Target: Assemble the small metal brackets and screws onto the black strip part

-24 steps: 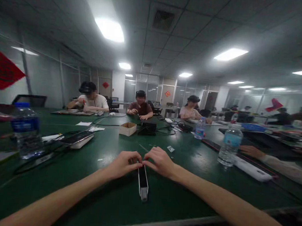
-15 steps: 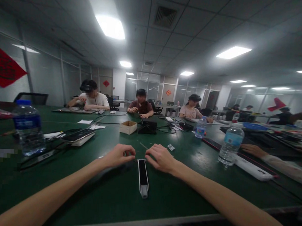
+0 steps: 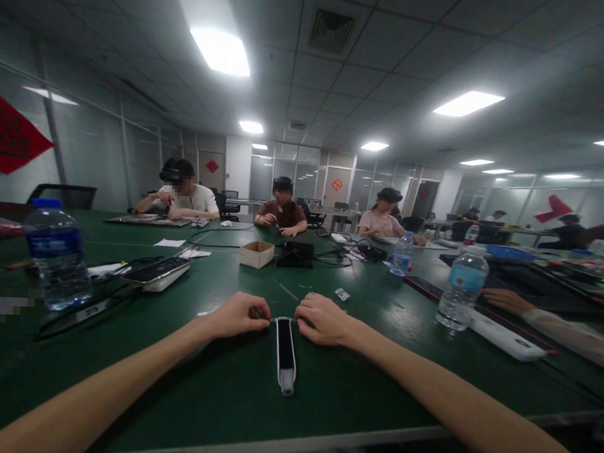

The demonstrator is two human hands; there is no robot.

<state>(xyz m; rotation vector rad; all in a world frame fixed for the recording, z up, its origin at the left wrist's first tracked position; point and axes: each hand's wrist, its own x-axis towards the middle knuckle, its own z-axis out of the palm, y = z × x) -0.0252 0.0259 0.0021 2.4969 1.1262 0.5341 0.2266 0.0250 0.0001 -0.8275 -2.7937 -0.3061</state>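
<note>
Slim gadget on green table, bent fingers at its far end

Nearest: both forearms [image 3: 125, 379], cut off at the bottom. Slim gadget [image 3: 285, 346] lies on the green table [image 3: 214, 403] between the hands, grey end toward the wearer, dark face up, white rim; no lettering legible on it. Left hand [image 3: 241, 314] beside its far end, fingers bent, thumb close to them; can't tell if anything tiny is pinched or if it touches the rim. Right hand [image 3: 322, 319] opposite, fingers curled under, tips partly hidden; contact or hold, can't tell.

Left: blue-capped bottle [image 3: 56, 262], blue label, pale characters too blurred to read. Pixelated patch at the left edge, contents unreadable. Right: clear bottle [image 3: 463, 293], light-blue label, print unreadable, hides part of a long white case [image 3: 507, 339]. Co-worker's hand [image 3: 506, 301] beyond; body out of view.

Farther: small bottle [image 3: 401, 257], label illegible; open carton [image 3: 257, 255], inside mostly hidden; black box [image 3: 295, 254]. Three seated people past those, faces blurred. Red wall sign [image 3: 13, 134], dark characters unreadable, cut off left. Orange door sign [image 3: 337, 184], too small.
</note>
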